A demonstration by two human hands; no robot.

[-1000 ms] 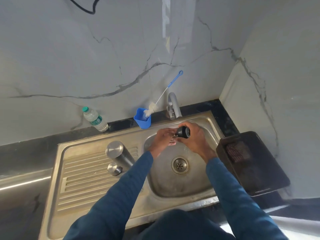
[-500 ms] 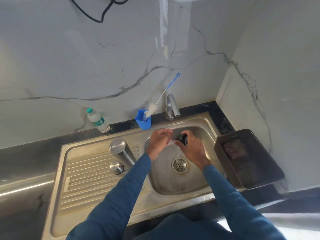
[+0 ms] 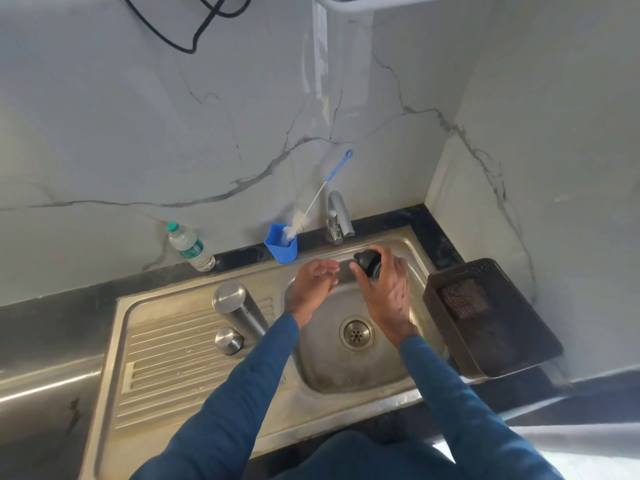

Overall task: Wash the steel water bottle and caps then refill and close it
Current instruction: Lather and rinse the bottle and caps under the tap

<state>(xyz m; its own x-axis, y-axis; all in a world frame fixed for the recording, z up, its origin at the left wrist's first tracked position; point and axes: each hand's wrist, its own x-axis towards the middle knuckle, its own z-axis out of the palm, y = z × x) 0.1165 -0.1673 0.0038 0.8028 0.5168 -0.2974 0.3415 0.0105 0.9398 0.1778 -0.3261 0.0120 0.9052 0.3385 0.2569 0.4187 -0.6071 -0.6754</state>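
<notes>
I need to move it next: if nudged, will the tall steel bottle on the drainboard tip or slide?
The tall brushed-steel bottle stands narrow and upright, so probably tippy. The ribbed steel drainboard may let it slide.

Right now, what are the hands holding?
The right hand grips the black cap around its sides with fingers and thumb. The left hand holds nothing.

We could not see the bottle's [image 3: 242, 311] mouth, which faced down on the drainboard. The right hand [image 3: 389, 292] covered part of the cap [image 3: 367, 263]. The cable [image 3: 194, 26] ran off the top edge.
</notes>
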